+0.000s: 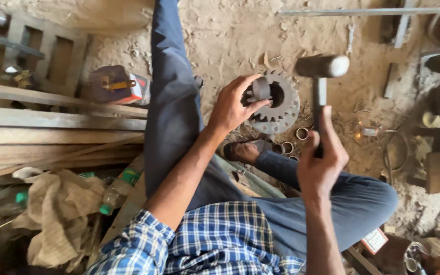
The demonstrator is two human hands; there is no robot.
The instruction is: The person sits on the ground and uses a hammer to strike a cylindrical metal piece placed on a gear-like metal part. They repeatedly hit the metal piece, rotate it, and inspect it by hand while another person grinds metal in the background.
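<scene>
Holding a small gear [260, 90] with pinching fingers, the left hand [232, 107] keeps it at the hole of a big gear [281, 104] that lies flat on the sandy floor [230, 35], near the person's bare foot [244, 151]. The right hand [322, 163] is closed tight around the handle of a hammer [322, 69], with the head up over the big gear. Both gears look like thick metal, so I think they are heavy, hard and stiff, and will not bend or break. The teeth give bumpy edges that fingers can catch, so the small gear is best held by its sides, the way it is now. The hammer looks heavy at the top, so a grip low on the handle fits. I count two gears, one hammer, and three little metal rings [301, 133] on the floor just beside the big gear. One green-capped bottle [118, 191] lies by a cloth [59, 214], and some long wood planks [52, 119] are stacked at the left.
</scene>
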